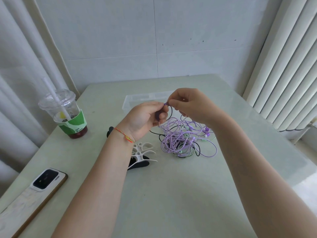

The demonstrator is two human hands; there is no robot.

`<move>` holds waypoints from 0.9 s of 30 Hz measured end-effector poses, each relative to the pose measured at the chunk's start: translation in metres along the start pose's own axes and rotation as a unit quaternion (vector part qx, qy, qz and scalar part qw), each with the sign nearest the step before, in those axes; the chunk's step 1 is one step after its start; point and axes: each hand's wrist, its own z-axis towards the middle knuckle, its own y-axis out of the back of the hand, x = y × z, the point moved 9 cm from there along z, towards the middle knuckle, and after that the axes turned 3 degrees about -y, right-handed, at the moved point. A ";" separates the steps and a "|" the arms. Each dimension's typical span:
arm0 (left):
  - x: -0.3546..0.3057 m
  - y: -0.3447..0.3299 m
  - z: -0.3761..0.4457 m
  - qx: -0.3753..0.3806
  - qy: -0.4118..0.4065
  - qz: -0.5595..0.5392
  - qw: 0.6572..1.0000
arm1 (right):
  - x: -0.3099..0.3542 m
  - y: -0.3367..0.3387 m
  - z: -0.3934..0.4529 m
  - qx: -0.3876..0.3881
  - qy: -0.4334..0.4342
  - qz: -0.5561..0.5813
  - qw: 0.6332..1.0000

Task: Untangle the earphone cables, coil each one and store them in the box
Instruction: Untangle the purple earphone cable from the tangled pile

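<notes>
Sat on a pale green desk (171, 194), with a white wall and curtains behind. Lay in a big messy heap near the middle of the desk: tangled earphone cables (181, 140) in light purple, pale green and black. Stood just behind the heap and the hands: a clear plastic box (137, 99), partly hidden by them. Rested near the left edge: a clear cup (64, 111) with a white straw and a green sleeve, some dark red drink at the bottom. Lay at the near left corner: a phone (46, 182), camera side up. Sat under the left wrist: white and black cable winders (143, 154).

Reached forward from the bottom, both bare arms, meeting above the heap. Held up in the air, the left hand (144, 118), palm turned toward the right, fingers curled round a dark purple cable (169, 111), a metal plug hanging just under the fingers. Wore a bright orange string band at the wrist. Came in from the right, the right hand (190, 104), back of the hand up, fingers pinching the same cable at its top, touching the left fingertips. Ran down from there in a dark loop between both hands into the heap below.
</notes>
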 end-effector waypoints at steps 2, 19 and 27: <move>-0.001 -0.002 -0.001 0.011 -0.006 -0.004 1.000 | 0.000 0.001 0.000 -0.003 0.001 0.011 1.000; -0.014 -0.001 -0.009 0.023 -0.014 -0.241 0.970 | -0.010 -0.028 -0.010 0.137 -0.059 -0.129 0.980; -0.019 -0.012 -0.011 0.040 -0.026 -0.265 0.963 | -0.016 -0.042 -0.015 0.193 -0.078 -0.220 0.953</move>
